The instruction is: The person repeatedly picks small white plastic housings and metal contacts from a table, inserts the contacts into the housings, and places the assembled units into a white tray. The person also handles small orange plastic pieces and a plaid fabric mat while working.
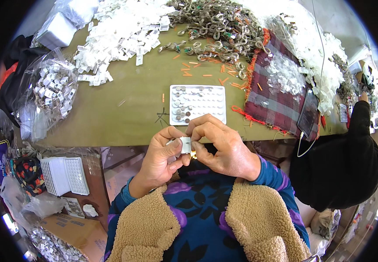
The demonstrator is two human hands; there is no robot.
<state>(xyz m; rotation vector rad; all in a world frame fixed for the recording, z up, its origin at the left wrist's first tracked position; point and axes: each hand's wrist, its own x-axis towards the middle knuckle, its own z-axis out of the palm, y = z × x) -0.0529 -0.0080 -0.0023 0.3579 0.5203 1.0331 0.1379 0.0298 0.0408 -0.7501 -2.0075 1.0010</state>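
Just past the table's near edge, my left hand (pixel 159 153) pinches a small white plastic piece (pixel 186 145) between thumb and fingers. My right hand (pixel 224 147) meets it from the other side, thumb and fingertips closed together at the piece's right edge. Whatever those right fingertips grip is too small to make out. A shiny yellow spot (pixel 193 155) shows just below the piece. Beyond my hands lies a white tray (pixel 210 110) with rows of round hollows; coin-like silvery discs (pixel 180 112) sit in some, mostly on its left side.
White plastic pieces (pixel 123 35) are heaped at the far left, looped cords (pixel 224 30) at the far middle. Orange strips (pixel 207 75) lie scattered nearby. At right, a plaid cloth (pixel 272 102) carries clear bits and a phone (pixel 308 112). A person's dark sleeve (pixel 360 118) reaches in there.
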